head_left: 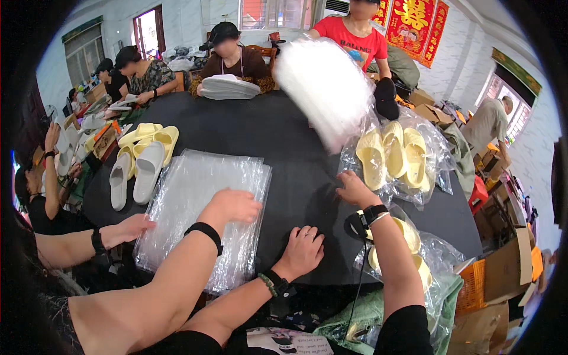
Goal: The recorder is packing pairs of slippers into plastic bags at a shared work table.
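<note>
Your rounded black tabletop (254, 130) looks smooth and matt, that rectangular stack of clear plastic bags (195, 189) is crazy glossy, and your pale-yellow backless slippers (371, 148) look like ribbed, rubbery plastic.

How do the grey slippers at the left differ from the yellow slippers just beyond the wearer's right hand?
The grey slippers lie unwrapped; the yellow slippers sit in clear plastic. Only two grey slippers show; of the yellow slippers, at least three do. Both sets are backless and rest on the dark table.
</note>
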### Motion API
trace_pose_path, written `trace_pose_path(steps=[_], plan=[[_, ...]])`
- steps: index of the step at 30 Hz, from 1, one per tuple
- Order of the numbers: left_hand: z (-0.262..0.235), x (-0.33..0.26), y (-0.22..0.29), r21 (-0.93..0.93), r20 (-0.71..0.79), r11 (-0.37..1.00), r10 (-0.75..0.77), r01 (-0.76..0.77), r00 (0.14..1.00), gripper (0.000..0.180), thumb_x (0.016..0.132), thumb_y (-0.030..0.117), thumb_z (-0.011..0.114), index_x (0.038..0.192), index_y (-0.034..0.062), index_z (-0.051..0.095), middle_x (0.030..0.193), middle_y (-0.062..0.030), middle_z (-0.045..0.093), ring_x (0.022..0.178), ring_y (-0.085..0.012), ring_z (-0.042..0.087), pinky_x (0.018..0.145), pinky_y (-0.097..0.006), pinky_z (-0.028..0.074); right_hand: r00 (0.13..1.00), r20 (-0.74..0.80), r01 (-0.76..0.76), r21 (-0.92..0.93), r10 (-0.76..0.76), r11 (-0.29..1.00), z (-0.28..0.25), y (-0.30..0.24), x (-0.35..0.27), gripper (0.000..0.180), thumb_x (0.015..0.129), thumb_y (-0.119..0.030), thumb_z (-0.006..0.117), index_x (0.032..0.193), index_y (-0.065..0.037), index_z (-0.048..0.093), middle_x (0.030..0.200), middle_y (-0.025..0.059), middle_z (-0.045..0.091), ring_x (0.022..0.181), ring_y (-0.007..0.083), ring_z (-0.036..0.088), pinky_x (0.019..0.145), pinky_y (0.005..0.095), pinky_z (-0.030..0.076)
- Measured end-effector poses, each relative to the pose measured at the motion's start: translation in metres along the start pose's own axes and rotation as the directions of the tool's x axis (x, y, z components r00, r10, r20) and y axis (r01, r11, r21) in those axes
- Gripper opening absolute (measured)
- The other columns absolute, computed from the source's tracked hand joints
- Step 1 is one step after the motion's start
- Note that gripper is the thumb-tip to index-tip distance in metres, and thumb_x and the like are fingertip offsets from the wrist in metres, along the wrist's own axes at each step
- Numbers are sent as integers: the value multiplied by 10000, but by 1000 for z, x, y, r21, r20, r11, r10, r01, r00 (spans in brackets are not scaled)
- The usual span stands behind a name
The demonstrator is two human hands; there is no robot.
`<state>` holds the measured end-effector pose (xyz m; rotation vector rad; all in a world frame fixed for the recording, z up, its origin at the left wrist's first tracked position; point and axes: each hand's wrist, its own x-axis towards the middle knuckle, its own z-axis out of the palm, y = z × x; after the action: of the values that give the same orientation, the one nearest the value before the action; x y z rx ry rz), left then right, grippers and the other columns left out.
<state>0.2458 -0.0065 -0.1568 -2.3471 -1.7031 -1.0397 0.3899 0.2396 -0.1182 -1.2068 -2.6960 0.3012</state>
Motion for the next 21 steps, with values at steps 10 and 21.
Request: trace_pose_path(steps=[10,21], plan=[[5,-1,-3,12,26,1000,-12,12,1000,294,833,189,626,1074,23,658,1144,-155,590,1115,-308,527,967,-447,374,905,-22,-18,996,424,89,-20,-28,20,926,913,-727,390,1448,27,360,1371,134,509,1202,306,505,995,327,391],[13,-9,-9,93,136,994,-61,48,989,299,859,193,596,1084,-1,635,970,-202,615,895,-394,594,799,-512,454,989,93,-108,985,-112,-134,10,-145,27,869,923,-737,345,1438,-41,421,1325,118,558,1174,230,531,1018,349,424]])
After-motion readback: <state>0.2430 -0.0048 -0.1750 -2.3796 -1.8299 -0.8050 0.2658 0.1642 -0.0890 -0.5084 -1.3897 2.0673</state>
